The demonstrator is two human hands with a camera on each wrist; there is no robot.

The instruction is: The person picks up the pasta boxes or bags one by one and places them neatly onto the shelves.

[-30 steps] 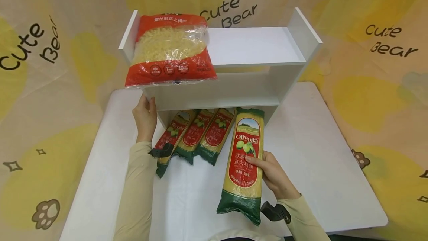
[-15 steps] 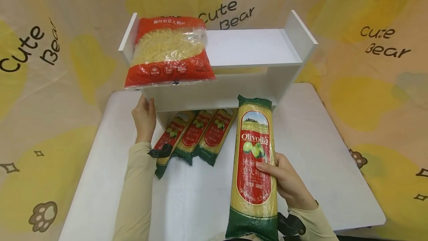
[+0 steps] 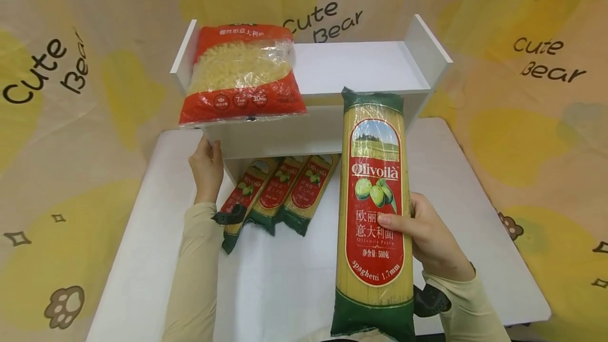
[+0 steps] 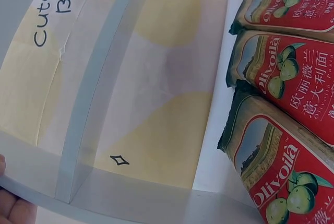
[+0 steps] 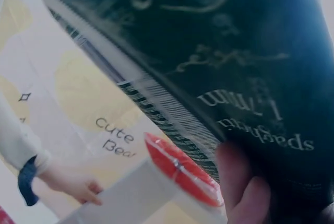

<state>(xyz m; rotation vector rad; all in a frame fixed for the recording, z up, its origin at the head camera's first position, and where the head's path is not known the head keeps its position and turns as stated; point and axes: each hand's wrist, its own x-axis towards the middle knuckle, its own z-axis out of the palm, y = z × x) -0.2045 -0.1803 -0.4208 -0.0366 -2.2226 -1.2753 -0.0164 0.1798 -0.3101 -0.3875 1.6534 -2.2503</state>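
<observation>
My right hand (image 3: 434,236) grips a spaghetti packet (image 3: 375,194) by its right edge, thumb across the red label. The packet stands nearly upright in front of the shelf's right part; in the right wrist view its dark green back (image 5: 235,51) fills the upper part. At the shelf's left side, my left hand (image 3: 207,170) holds the edge of the white side panel (image 4: 31,192), fingertips (image 4: 21,212) showing at the corner of the left wrist view. Three more spaghetti packets (image 3: 277,189) lean side by side in the bottom compartment, lower ends sticking out over the table.
A large red bag of spiral pasta (image 3: 242,75) lies on the top left of the white shelf (image 3: 361,65) and overhangs its front edge. The shelf stands on a white table (image 3: 266,289). Behind hangs a yellow patterned cloth (image 3: 513,136).
My right hand has lifted the spaghetti packet up and right, away from the bottom compartment and nearer the camera. My left hand stays on the shelf's side.
</observation>
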